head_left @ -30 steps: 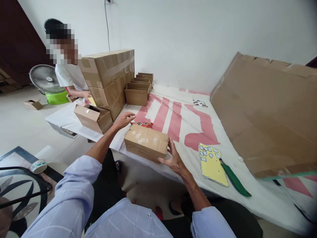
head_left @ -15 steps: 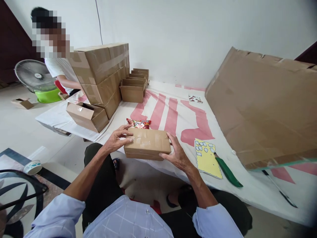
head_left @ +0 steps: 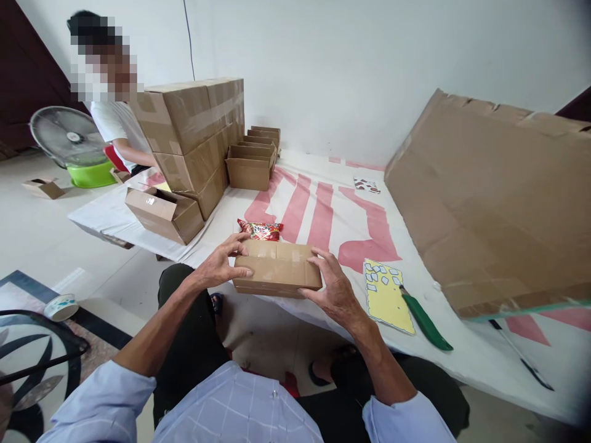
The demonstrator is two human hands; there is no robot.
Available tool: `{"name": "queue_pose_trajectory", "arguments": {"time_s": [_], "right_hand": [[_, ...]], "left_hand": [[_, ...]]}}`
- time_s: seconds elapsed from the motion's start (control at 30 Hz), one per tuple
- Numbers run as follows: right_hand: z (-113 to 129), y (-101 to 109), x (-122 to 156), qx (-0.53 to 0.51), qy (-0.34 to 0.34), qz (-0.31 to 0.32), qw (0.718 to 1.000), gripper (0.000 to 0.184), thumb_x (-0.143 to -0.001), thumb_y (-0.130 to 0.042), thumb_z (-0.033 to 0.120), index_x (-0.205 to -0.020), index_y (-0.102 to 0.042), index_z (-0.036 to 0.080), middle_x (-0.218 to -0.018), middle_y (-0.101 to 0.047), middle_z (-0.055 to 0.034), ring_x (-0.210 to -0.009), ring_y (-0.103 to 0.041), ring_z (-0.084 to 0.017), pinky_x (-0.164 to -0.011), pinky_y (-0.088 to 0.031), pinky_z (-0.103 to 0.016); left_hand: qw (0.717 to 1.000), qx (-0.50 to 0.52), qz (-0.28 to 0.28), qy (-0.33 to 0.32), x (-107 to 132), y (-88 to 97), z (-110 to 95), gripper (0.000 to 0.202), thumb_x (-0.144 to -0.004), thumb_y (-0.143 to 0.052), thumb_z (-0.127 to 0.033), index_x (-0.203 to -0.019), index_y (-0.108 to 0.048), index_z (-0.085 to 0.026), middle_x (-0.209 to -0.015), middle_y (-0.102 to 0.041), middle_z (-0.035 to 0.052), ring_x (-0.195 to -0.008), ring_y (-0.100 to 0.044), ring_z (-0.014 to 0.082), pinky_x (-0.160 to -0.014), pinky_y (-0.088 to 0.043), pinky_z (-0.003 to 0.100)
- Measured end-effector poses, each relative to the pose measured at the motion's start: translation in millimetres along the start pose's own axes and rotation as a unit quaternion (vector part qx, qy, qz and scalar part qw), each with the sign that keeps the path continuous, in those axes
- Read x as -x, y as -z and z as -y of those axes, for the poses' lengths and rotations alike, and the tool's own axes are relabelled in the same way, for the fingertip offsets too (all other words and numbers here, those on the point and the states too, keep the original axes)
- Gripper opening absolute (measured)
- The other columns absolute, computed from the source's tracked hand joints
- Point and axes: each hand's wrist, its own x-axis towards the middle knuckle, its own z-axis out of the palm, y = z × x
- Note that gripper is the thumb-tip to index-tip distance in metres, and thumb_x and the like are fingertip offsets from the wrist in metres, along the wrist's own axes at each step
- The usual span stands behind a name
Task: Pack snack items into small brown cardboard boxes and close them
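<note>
A small closed cardboard box (head_left: pixel 277 271) rests at the front edge of the cloth-covered table, strips of clear tape on its top. My left hand (head_left: pixel 222 261) grips its left end, the thumb on the near top side and fingers at the far corner. On the right end my right hand (head_left: pixel 333 286) holds on, with fingers at the top corner and the thumb low on the front side. Just behind the box lies a red snack packet (head_left: pixel 261 230). To the right are a yellow card (head_left: pixel 388 296) with blue-outlined shapes and a green-handled knife (head_left: pixel 425 321).
Large taped cartons (head_left: pixel 184 129) are stacked at the left, a small open box (head_left: pixel 164 215) before them. Several open boxes (head_left: pixel 252 163) line up behind. A big cardboard sheet (head_left: pixel 489 203) leans at the right, near a thin black-ended tool (head_left: pixel 521 355). A person (head_left: pixel 120 132) sits beyond the cartons.
The box has tilted slightly, so its top shows differently. My left fingers have shifted along its left end. The whole view has moved a little.
</note>
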Motion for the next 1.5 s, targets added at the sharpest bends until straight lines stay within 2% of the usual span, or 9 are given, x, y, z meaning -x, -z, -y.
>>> {"name": "queue_pose_trajectory", "arguments": {"time_s": [0.23,0.37,0.53,0.7,0.87,1.03,1.23,1.37,1.5], "right_hand": [[2.3,-0.8,-0.3,-0.001,0.014,-0.012,1.0,0.064,-0.079,-0.084,0.015,-0.136,-0.056,0.027,-0.152,-0.063,-0.0152,-0.139,-0.063,-0.039,-0.111,-0.059,-0.061],[2.2,-5.1,4.3,0.006,0.021,-0.035,0.999,0.069,-0.078,-0.088,0.015,-0.137,-0.055,0.027,-0.149,-0.065,-0.015,-0.136,-0.065,-0.039,-0.11,-0.06,-0.061],[-0.5,-9.6,12.5,0.013,0.018,-0.067,0.997,0.075,-0.078,-0.091,0.015,-0.142,-0.053,0.027,-0.145,-0.067,-0.0152,-0.136,-0.066,-0.039,-0.11,-0.06,-0.062],[-0.7,-10.5,18.2,0.009,0.031,-0.076,0.997,0.078,-0.08,-0.091,0.015,-0.145,-0.051,0.028,-0.148,-0.067,-0.0159,-0.14,-0.064,-0.04,-0.114,-0.059,-0.064],[-2.2,-10.1,20.6,-0.002,0.029,-0.08,0.996,0.078,-0.083,-0.089,0.016,-0.149,-0.05,0.03,-0.15,-0.066,-0.0156,-0.144,-0.062,-0.039,-0.115,-0.059,-0.065],[-5.4,-8.2,21.5,-0.012,0.037,-0.079,0.996,0.073,-0.088,-0.087,0.02,-0.15,-0.05,0.027,-0.149,-0.067,-0.0172,-0.146,-0.06,-0.039,-0.115,-0.059,-0.065],[-9.1,-6.4,22.5,-0.019,0.036,-0.078,0.996,0.068,-0.091,-0.084,0.023,-0.151,-0.052,0.027,-0.147,-0.069,-0.0175,-0.145,-0.061,-0.04,-0.112,-0.061,-0.065],[-12.2,-5.9,22.8,-0.031,0.028,-0.074,0.996,0.071,-0.089,-0.085,0.022,-0.153,-0.053,0.028,-0.146,-0.07,-0.0179,-0.144,-0.062,-0.043,-0.109,-0.061,-0.069],[-14.9,-6.0,25.1,-0.038,0.032,-0.08,0.996,0.079,-0.086,-0.088,0.022,-0.156,-0.051,0.029,-0.146,-0.071,-0.0187,-0.142,-0.064,-0.045,-0.105,-0.063,-0.072]], "left_hand": [[1.0,0.022,0.021,-0.005,-12.1,12.2,11.5,0.041,-0.091,-0.082,-0.06,-0.096,-0.069,-0.021,-0.16,-0.062,0.0166,-0.151,-0.057,0.0355,-0.12,-0.051,0.05],[0.999,0.013,-0.035,0.037,-44.8,25.7,44.3,0.055,-0.09,-0.074,-0.072,-0.107,-0.076,-0.019,-0.128,-0.078,0.0145,-0.126,-0.072,0.0338,-0.098,-0.063,0.043],[0.993,-0.108,-0.036,0.033,-95.1,36.6,85.0,0.061,-0.087,-0.074,-0.068,-0.125,-0.079,-0.019,-0.141,-0.074,0.0153,-0.131,-0.069,0.0354,-0.097,-0.064,0.043],[0.944,-0.317,0.084,0.036,-117.2,27.8,108.1,0.07,-0.082,-0.08,-0.042,-0.149,-0.07,-0.025,-0.158,-0.062,0.0159,-0.144,-0.061,0.0395,-0.115,-0.056,0.05],[0.914,-0.384,0.126,0.033,-121.6,8.4,121.2,0.07,-0.091,-0.07,-0.044,-0.159,-0.059,-0.029,-0.153,-0.065,0.0148,-0.139,-0.062,0.0375,-0.106,-0.056,0.046],[0.926,-0.367,0.076,0.05,-156.6,24.2,138.3,0.037,-0.085,-0.066,-0.041,-0.113,-0.078,-0.02,-0.107,-0.079,0.0106,-0.097,-0.073,0.0291,-0.082,-0.053,0.036],[0.967,-0.233,0.005,0.105,-238.7,85.4,167.8,0.024,-0.069,-0.076,-0.035,-0.085,-0.077,-0.017,-0.064,-0.065,-0.0005,-0.065,-0.062,0.0208,-0.063,-0.048,0.033],[0.96,-0.236,-0.11,0.1,-284.8,113.2,185.3,0.037,-0.078,-0.083,-0.048,-0.093,-0.074,-0.016,-0.079,-0.073,0.0031,-0.092,-0.07,0.0247,-0.089,-0.058,0.04],[0.934,-0.219,-0.274,0.065,-293.7,102.6,198.9,0.053,-0.095,-0.067,-0.064,-0.097,-0.067,-0.011,-0.111,-0.075,0.0046,-0.136,-0.058,0.0242,-0.117,-0.042,0.042]]}}
